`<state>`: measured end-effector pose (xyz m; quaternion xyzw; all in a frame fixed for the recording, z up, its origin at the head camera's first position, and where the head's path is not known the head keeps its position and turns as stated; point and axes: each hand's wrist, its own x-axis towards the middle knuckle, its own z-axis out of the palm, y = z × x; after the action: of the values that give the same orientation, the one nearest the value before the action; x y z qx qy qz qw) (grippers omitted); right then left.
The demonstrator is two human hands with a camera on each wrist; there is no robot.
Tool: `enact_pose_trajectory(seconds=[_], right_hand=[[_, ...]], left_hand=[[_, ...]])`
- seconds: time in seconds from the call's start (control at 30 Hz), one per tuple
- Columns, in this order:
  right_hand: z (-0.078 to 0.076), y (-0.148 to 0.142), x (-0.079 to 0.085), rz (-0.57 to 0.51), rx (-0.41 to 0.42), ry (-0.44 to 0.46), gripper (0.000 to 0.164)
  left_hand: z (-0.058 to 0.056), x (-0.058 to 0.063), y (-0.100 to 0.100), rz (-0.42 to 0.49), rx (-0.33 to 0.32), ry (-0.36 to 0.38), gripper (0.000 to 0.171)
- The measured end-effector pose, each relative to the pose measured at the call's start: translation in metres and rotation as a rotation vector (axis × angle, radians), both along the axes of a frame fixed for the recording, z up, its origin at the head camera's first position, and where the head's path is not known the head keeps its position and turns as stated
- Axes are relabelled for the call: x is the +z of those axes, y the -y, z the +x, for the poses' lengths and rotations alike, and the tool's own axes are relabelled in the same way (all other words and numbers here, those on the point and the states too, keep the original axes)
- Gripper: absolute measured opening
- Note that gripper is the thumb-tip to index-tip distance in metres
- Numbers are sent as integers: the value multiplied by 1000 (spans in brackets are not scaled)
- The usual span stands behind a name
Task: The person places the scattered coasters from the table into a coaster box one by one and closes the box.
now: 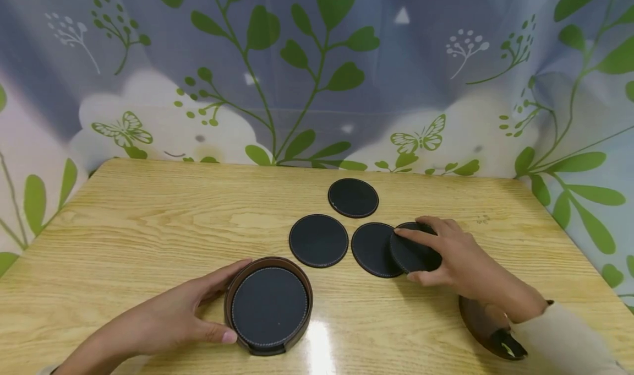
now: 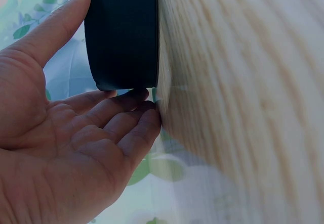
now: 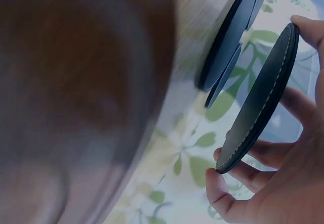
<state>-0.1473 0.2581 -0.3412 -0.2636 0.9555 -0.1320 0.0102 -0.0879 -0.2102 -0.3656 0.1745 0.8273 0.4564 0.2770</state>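
Note:
A round dark coaster holder [image 1: 308, 315] with a brown inner wall stands at the front middle, a black stitched coaster [image 1: 269, 307] lying inside it. My left hand [image 1: 173, 311] spans the holder's left side, thumb near the front and index finger at the back rim; the left wrist view shows the other fingers against its wall. With thumb and fingertips at the edges, my right hand [image 1: 453, 254] holds another black coaster [image 3: 260, 100], tilted above the wood. In the head view it overlaps a coaster [image 1: 371, 248] lying on the table.
Two more black coasters, a nearer coaster [image 1: 318, 240] and a farther coaster [image 1: 353, 197], lie on the wooden table [image 1: 173, 215]. A glossy dark brown object [image 1: 487, 328] sits under my right forearm, partly hidden. A leaf-patterned curtain [image 1: 307, 88] hangs behind the table.

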Motion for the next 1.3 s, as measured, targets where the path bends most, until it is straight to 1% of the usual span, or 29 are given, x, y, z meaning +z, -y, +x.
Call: enact_pose_trajectory(seconds=[0.1,0.33,0.57,0.73,1.03,1.17,1.3], right_hand=[[3,9,1,-5,4,11,71],[8,28,5,-27,36,11,70],[15,45,9,-48,57,12,69],[20,60,10,-45,70,-6,69],[26,84,6,-45,99,-45,70],[29,95,6,-42,109,-31,71],[33,107,7,-33,121,17,71]], left_hand=[[0,0,-1,2,7,12,106],[0,-1,-1,-5,-4,-16,105],[0,-1,-1,2,-1,-9,106],[1,-1,-1,1,3,-16,107],[1,-3,0,2,-4,-39,106],[0,-3,0,-7,-8,-54,105],[0,-3,1,-4,-9,-57,104]])
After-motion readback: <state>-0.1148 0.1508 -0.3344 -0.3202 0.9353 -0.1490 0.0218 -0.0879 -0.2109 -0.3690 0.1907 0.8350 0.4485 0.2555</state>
